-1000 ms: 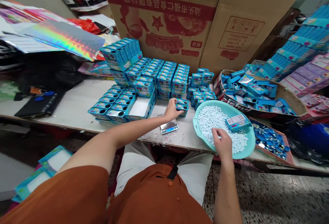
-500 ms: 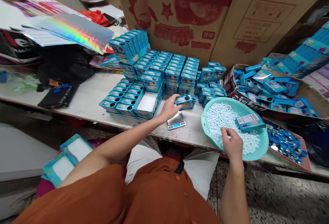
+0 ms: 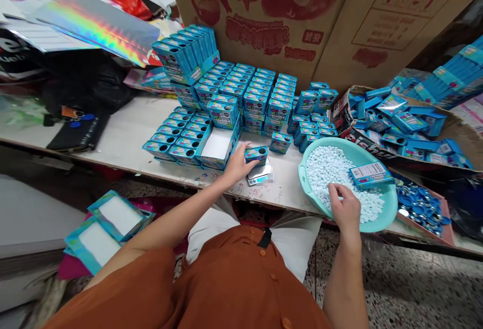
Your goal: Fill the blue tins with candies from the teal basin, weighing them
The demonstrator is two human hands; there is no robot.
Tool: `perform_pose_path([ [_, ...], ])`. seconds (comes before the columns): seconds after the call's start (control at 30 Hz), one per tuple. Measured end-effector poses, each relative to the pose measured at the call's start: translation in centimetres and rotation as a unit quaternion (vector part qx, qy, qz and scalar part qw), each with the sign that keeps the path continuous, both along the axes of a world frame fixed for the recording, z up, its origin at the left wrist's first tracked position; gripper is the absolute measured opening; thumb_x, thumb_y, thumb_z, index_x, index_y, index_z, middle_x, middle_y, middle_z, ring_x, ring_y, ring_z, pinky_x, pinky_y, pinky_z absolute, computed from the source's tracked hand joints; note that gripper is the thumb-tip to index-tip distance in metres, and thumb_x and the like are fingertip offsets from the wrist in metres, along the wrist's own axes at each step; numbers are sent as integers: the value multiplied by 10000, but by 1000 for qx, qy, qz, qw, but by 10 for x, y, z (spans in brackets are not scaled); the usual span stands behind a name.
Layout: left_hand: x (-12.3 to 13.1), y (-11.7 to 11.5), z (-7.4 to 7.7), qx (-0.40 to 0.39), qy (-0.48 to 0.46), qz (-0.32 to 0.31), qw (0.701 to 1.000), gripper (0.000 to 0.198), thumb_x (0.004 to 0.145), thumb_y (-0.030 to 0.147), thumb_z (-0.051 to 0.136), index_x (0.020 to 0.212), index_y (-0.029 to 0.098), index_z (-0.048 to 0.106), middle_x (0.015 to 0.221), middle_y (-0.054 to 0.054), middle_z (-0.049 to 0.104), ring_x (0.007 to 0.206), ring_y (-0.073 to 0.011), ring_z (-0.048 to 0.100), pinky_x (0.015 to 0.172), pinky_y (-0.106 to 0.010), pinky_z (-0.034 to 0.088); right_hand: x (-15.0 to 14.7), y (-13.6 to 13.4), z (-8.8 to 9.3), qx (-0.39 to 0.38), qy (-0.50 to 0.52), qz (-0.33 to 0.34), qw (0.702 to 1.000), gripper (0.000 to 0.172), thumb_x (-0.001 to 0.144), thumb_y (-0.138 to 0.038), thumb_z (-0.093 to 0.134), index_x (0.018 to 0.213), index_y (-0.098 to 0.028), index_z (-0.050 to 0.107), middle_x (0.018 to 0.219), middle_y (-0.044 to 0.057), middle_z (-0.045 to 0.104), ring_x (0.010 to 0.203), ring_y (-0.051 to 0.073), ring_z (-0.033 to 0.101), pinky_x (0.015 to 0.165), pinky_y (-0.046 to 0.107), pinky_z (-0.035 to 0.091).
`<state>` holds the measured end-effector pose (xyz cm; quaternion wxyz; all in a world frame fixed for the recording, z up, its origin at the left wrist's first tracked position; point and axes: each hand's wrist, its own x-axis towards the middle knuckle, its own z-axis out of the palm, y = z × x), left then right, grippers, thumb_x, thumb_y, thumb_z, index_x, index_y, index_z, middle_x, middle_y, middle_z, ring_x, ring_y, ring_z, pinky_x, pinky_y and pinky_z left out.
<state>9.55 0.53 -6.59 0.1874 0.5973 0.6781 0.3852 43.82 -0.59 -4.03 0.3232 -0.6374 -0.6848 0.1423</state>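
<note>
My left hand (image 3: 237, 166) grips a small blue rectangular tin (image 3: 256, 155) resting on a steel digital scale (image 3: 261, 176); my right hand (image 3: 344, 209), fingers curled narrowly, dips into round white mints (image 3: 332, 170) in a teal plastic basin (image 3: 393, 203).

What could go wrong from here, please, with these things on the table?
The left hand holds the blue tin on the small digital scale, so the reading may be false, or the tin may slip off. The teal basin of white mints sits at the table's edge, so it might tip and spill.
</note>
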Motion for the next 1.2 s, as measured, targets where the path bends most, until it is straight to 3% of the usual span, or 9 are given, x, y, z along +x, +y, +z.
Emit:
perform_pose_path([
  [0.1, -4, -4, -2, 16, 7, -12, 1000, 764, 701, 362, 759, 1345, 214, 376, 1331, -119, 519, 1263, -259, 495, 1050, -414, 422, 0, 0, 1, -6, 6, -5, 1000, 400, 889, -508, 466, 838, -180, 690, 905, 99, 709, 820, 215, 619, 748, 304, 421],
  [0.27, -7, -22, 5, 24, 33, -17, 999, 707, 757, 426, 711, 1345, 211, 381, 1361, -127, 488, 1307, -267, 448, 1065, -426, 416, -1, 0, 2, -23, 3, -10, 1000, 379, 888, -494, 471, 835, -187, 686, 902, 86, 707, 818, 208, 621, 739, 294, 415],
  [0.47, -1, -39, 7, 41, 51, -7, 998, 629, 791, 375, 678, 1323, 204, 388, 1345, -126, 488, 1292, -259, 453, 1062, -425, 427, -1, 1, 2, -39, -6, -5, 999, 393, 883, -503, 465, 844, -185, 694, 908, 91, 710, 827, 213, 621, 751, 297, 418],
  [0.9, 2, -49, 7, 23, 30, 19, 999, 749, 789, 412, 674, 1401, 194, 302, 1433, -161, 404, 1358, -284, 387, 1100, -449, 402, 2, 3, 0, -58, -15, -3, 998, 464, 872, -569, 452, 884, -183, 709, 920, 99, 716, 823, 228, 619, 756, 314, 423],
  [1.2, 3, -62, -4, 5, -7, 22, 1000, 754, 798, 429, 663, 1418, 202, 297, 1451, -166, 395, 1368, -293, 378, 1104, -464, 396, 2, 11, 2, -157, -29, 48, 986, 465, 832, -578, 505, 983, -191, 714, 1037, 95, 707, 831, 231, 618, 802, 352, 451],
])
